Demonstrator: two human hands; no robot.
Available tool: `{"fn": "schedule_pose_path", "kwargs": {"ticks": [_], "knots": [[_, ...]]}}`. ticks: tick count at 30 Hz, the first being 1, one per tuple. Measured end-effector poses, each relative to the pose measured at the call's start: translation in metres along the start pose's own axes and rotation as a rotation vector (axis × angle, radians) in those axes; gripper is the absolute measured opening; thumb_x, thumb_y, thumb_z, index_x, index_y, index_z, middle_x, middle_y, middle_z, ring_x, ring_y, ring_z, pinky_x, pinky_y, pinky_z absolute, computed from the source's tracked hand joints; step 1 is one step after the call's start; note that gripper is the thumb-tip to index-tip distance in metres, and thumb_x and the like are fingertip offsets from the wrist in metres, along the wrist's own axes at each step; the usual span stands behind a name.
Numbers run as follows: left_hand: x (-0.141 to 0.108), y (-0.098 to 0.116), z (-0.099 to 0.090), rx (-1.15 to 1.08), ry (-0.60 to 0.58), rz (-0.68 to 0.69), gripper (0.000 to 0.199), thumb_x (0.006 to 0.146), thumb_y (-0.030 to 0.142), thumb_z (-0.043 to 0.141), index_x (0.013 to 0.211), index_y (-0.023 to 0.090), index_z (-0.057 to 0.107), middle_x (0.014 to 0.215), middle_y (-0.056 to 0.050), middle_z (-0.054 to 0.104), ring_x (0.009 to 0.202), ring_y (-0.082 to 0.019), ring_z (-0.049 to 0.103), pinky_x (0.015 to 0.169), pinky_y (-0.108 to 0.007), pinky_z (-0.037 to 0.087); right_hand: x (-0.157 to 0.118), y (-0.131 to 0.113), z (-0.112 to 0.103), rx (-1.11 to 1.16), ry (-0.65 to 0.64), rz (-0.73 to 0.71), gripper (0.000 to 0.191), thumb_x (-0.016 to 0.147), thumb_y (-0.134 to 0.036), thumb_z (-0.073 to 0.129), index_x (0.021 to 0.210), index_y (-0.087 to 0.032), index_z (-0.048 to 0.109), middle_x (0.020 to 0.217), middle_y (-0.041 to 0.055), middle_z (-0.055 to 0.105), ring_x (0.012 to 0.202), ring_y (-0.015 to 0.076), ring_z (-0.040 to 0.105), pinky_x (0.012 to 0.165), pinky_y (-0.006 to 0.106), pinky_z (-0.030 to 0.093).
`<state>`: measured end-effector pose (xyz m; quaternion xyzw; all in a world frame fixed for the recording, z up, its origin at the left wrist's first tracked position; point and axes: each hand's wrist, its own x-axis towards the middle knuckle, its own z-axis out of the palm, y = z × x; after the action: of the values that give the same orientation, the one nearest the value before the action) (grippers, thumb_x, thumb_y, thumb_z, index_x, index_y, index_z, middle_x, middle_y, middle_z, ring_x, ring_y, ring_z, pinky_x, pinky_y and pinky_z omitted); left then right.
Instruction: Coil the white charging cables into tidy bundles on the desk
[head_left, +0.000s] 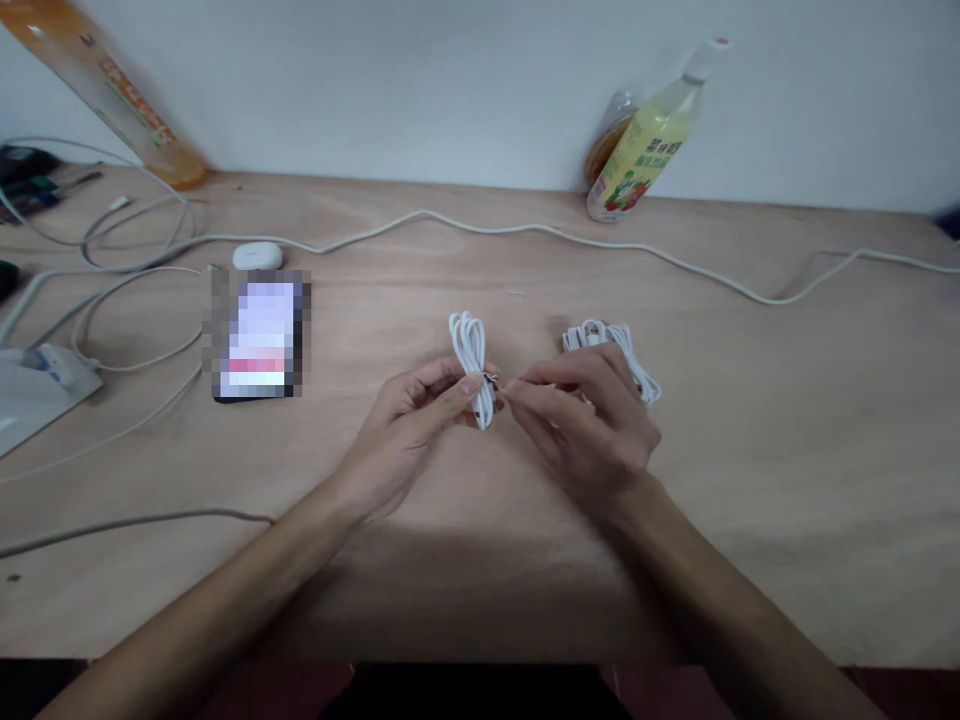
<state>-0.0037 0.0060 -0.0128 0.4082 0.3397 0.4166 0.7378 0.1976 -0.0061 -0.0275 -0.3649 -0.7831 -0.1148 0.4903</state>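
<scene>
A bundled white cable (pixel 469 345) is held up over the middle of the wooden table by my left hand (pixel 412 420), its thumb across the loops. At the bundle's right side is a small dark tie (pixel 491 378). My right hand (pixel 589 415) is closed in a pinch right beside that tie; whatever lies between its fingertips is too small to make out. Behind my right hand, partly hidden by it, more coiled white cable (pixel 634 360) lies on the table.
A phone (pixel 262 330) and a white earbud case (pixel 257 256) lie to the left, near loose cables and a power strip (pixel 52 385). An orange bottle (pixel 112 100) and a yellow bottle (pixel 649 145) lean on the wall. A long white cable (pixel 525 229) crosses the table (pixel 787 450).
</scene>
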Motion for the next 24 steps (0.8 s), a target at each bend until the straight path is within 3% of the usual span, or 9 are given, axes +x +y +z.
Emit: {"fn": "schedule_pose_path", "kwargs": {"ticks": [5, 11, 15, 18, 21, 24], "knots": [[-0.001, 0.003, 0.000, 0.059, 0.007, 0.059, 0.019, 0.099, 0.038, 0.084, 0.109, 0.023, 0.089, 0.097, -0.004, 0.081, 0.093, -0.018, 0.070, 0.092, -0.031, 0.054, 0.005, -0.004, 0.001, 0.085, -0.001, 0.158, 0.019, 0.098, -0.008, 0.080, 0.100, -0.027, 0.075, 0.087, 0.0002, 0.074, 0.074, 0.0172, 0.065, 0.066, 0.036, 0.051], [-0.001, 0.001, 0.000, 0.056, -0.036, 0.080, 0.021, 0.102, 0.034, 0.081, 0.119, 0.025, 0.088, 0.113, -0.006, 0.084, 0.103, -0.020, 0.074, 0.099, -0.034, 0.056, 0.007, -0.004, -0.001, 0.123, 0.013, 0.177, 0.020, 0.097, -0.006, 0.080, 0.100, -0.026, 0.076, 0.087, 0.0009, 0.074, 0.076, 0.0177, 0.067, 0.064, 0.035, 0.052], [-0.001, 0.000, 0.002, -0.097, -0.043, 0.029, 0.023, 0.102, 0.028, 0.079, 0.124, 0.025, 0.086, 0.128, -0.008, 0.080, 0.110, -0.021, 0.072, 0.094, -0.032, 0.059, 0.007, -0.004, -0.002, 0.108, -0.005, 0.162, 0.019, 0.095, -0.007, 0.083, 0.099, -0.025, 0.076, 0.088, 0.0007, 0.075, 0.074, 0.0168, 0.066, 0.065, 0.035, 0.051], [-0.002, 0.002, 0.005, -0.208, -0.027, -0.044, 0.024, 0.102, 0.023, 0.073, 0.124, 0.022, 0.085, 0.135, -0.010, 0.077, 0.104, -0.021, 0.070, 0.086, -0.032, 0.060, 0.008, -0.005, -0.001, 0.116, -0.005, 0.151, 0.019, 0.095, -0.008, 0.083, 0.098, -0.026, 0.077, 0.087, -0.0003, 0.076, 0.073, 0.0166, 0.067, 0.068, 0.037, 0.053], [-0.001, 0.005, 0.006, -0.242, -0.028, -0.083, 0.023, 0.101, 0.023, 0.071, 0.117, 0.018, 0.086, 0.112, -0.010, 0.077, 0.090, -0.019, 0.065, 0.080, -0.031, 0.058, 0.009, -0.008, 0.001, 0.138, -0.014, 0.164, 0.018, 0.096, -0.009, 0.081, 0.098, -0.027, 0.078, 0.085, -0.0008, 0.076, 0.072, 0.0170, 0.067, 0.068, 0.037, 0.053], [-0.001, 0.007, 0.006, -0.236, -0.019, -0.107, 0.027, 0.100, 0.036, 0.072, 0.109, 0.014, 0.086, 0.089, -0.006, 0.065, 0.080, -0.018, 0.055, 0.074, -0.029, 0.053, 0.010, -0.012, 0.002, 0.195, -0.046, 0.217, 0.019, 0.098, -0.009, 0.078, 0.098, -0.027, 0.078, 0.084, -0.0015, 0.077, 0.071, 0.0164, 0.066, 0.066, 0.036, 0.053]]}}
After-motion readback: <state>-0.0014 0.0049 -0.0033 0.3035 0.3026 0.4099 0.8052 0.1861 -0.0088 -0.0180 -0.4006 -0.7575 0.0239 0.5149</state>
